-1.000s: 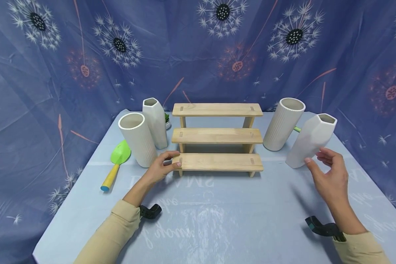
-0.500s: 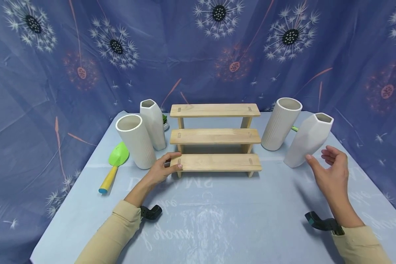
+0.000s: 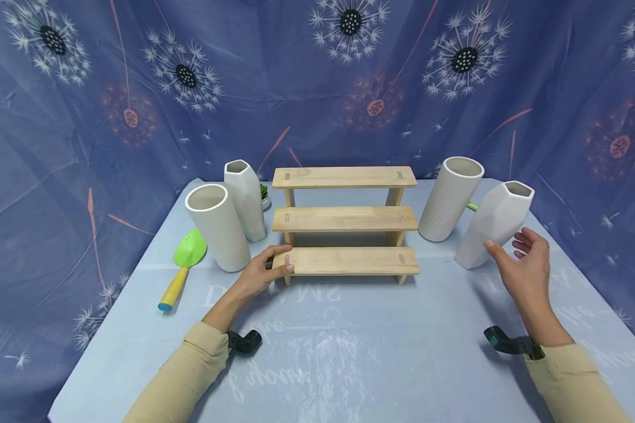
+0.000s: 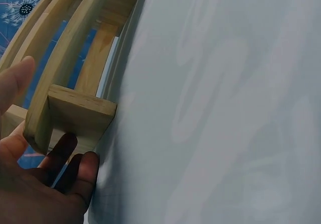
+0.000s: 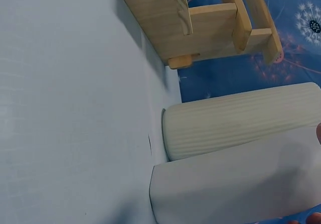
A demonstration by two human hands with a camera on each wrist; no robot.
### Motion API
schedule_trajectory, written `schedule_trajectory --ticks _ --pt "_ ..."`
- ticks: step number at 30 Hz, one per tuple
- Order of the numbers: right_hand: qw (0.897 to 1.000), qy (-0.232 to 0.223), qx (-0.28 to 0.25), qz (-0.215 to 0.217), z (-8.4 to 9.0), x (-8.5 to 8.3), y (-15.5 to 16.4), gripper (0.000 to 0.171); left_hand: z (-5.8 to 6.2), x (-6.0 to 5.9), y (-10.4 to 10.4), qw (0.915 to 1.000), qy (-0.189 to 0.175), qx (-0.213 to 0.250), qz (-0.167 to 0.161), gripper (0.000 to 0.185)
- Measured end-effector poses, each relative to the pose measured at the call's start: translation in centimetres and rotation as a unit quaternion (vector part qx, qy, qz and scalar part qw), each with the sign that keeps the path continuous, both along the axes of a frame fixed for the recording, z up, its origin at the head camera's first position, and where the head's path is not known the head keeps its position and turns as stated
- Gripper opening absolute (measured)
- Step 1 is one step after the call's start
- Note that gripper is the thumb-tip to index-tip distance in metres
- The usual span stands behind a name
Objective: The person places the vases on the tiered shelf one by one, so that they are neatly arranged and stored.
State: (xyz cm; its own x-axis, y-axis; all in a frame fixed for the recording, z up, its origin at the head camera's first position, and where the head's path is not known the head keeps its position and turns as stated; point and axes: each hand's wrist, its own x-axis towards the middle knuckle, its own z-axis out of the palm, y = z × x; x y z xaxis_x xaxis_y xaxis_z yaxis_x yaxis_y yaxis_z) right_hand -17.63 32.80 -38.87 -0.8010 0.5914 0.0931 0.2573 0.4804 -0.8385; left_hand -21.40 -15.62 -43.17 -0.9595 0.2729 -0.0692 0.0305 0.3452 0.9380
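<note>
A three-step wooden stand (image 3: 346,218) sits mid-table. My left hand (image 3: 267,267) grips the left end of its lowest step, thumb on top. In the left wrist view my fingers (image 4: 85,166) curl under that end of the stand (image 4: 75,108). My right hand (image 3: 515,258) is open beside a faceted white vase (image 3: 494,226) at the right. Its thumb is at the vase's lower side; I cannot tell whether it touches. The right wrist view shows this vase (image 5: 235,184) close up.
A ribbed white vase (image 3: 450,197) stands left of the faceted one, also seen in the right wrist view (image 5: 235,118). On the left are another ribbed vase (image 3: 217,226), a second faceted vase (image 3: 246,197), a small plant (image 3: 266,194) and a green trowel (image 3: 185,258). Blue curtains surround the table (image 3: 349,352).
My right hand has moved up and slightly left, closer to the faceted vase. My left hand keeps its grip on the stand's lowest step.
</note>
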Motion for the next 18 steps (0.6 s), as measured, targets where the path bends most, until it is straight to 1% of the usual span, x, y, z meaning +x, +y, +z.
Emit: schedule_trajectory --ticks 3,5,6,8,11,13,18 --pt "1.0 0.003 -0.005 0.001 -0.6 -0.6 0.4 0.083 0.0 0.0 0.1 1.0 -0.008 0.004 0.003 0.056" --pt "1.0 0.01 -0.003 0.002 -1.6 -1.2 1.1 0.083 0.2 0.1 0.1 0.9998 -0.014 0.012 0.002 0.056" --pt "1.0 0.012 0.001 0.004 -2.1 -1.5 1.5 0.083 0.5 0.3 0.2 0.9998 -0.015 0.017 0.001 0.056" --pt "1.0 0.019 0.013 0.008 -3.7 -2.5 2.8 0.084 1.2 0.7 0.4 0.9996 -0.018 0.024 0.0 0.056" --pt "0.999 0.022 0.028 0.011 -5.5 -3.6 4.0 0.086 2.2 1.2 0.6 0.9995 -0.022 0.024 0.001 0.054" --pt "0.999 0.027 0.025 0.014 -5.6 -3.8 4.0 0.086 2.6 1.5 0.7 0.9995 -0.023 0.019 0.003 0.054" --pt "0.999 0.031 0.005 0.013 -4.0 -3.3 2.6 0.086 2.7 1.5 0.8 0.9995 -0.022 0.022 0.002 0.054"
